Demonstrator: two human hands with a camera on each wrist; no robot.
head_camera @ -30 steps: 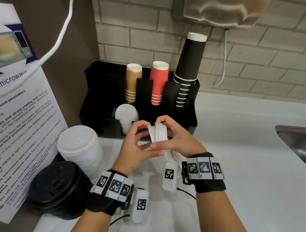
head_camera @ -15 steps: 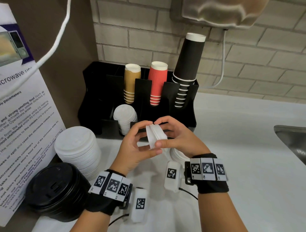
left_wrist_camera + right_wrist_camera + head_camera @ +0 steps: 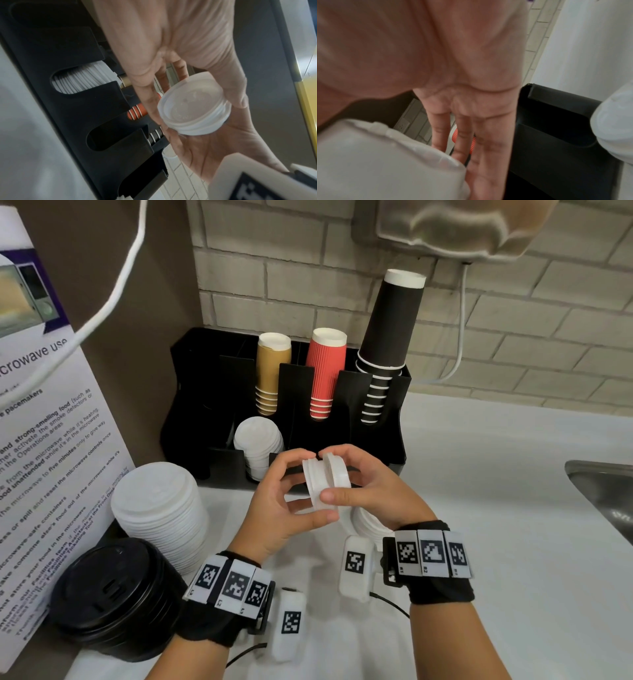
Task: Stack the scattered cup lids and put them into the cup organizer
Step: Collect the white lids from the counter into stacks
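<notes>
A small stack of white lids stands on edge in the air just in front of the black cup organizer. My left hand and my right hand both curl round it, thumbs below and fingertips meeting on top. The left wrist view shows the nested lids pinched between the two hands. One front slot of the organizer holds white lids. More white lids lie on the counter under my right wrist.
A tall stack of white lids and a stack of black lids stand at the left by a microwave notice. Gold, red and black cups fill the organizer's back. A steel sink lies right.
Both hands have lifted the lid stack slightly toward the organizer and turned it; the grip is unchanged.
</notes>
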